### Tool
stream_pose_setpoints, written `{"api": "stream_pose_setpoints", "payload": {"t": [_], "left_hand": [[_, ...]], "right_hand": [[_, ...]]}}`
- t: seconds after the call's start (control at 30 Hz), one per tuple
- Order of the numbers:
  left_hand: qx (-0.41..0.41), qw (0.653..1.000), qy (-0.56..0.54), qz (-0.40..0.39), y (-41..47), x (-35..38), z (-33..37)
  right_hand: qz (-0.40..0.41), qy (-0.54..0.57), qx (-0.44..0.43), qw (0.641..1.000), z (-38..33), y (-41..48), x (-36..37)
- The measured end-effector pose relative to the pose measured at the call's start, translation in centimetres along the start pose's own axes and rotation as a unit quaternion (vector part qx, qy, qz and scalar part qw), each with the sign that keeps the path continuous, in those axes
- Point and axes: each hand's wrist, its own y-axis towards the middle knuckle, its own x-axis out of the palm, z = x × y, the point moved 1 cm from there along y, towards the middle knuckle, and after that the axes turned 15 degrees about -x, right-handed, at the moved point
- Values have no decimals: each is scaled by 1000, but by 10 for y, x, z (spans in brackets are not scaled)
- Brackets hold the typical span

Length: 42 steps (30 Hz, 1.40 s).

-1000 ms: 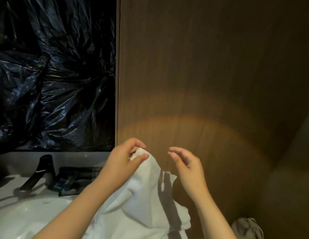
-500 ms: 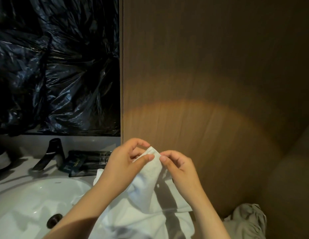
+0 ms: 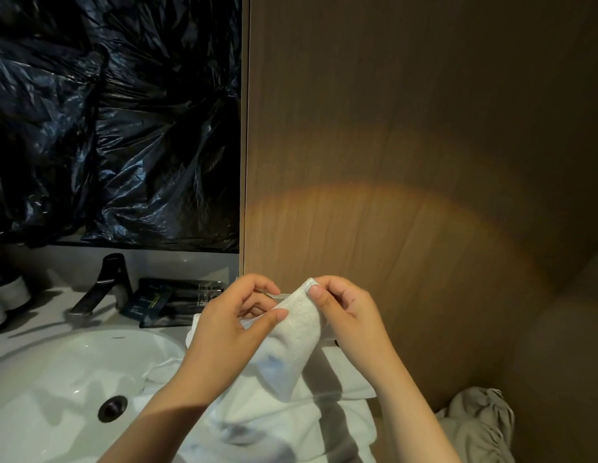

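Observation:
A white towel point(image 3: 292, 342) is lifted at one corner above the right side of a white sink point(image 3: 50, 372); the rest of it drapes down over the counter and basin edge. My left hand point(image 3: 231, 325) pinches the towel between thumb and fingers just below the corner. My right hand point(image 3: 344, 312) pinches the corner's tip from the right, thumb on the cloth. The two hands sit close together in front of the brown wall.
A dark faucet point(image 3: 100, 285) stands behind the sink, with dark toiletry packets point(image 3: 170, 300) next to it. Black plastic sheeting point(image 3: 114, 121) covers the area above. A wood-grain wall panel point(image 3: 408, 145) rises on the right. A crumpled grey cloth point(image 3: 478, 426) lies at the lower right.
My right hand, open and apart a second ago, has closed in and taken the towel's corner beside my left hand. The view has tilted down, showing more of the sink.

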Motion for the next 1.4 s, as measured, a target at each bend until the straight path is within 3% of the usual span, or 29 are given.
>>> {"api": "stream_pose_setpoints", "payload": {"t": [0.37,0.7,1.0,1.4], "left_hand": [[1,999,47,-7,2,3,-7],[27,995,89,35,9,1,-4],[46,992,116,-17,12,3,-3],[56,988,139,-45,30,4,-14]], "right_hand": [[64,-30,-28,997,-3,3,0],[-59,-112,-63,990,-9,13,-6],[32,-125,-88,988,-14,26,-15],[87,-196,-209,954,-34,53,-41]]}}
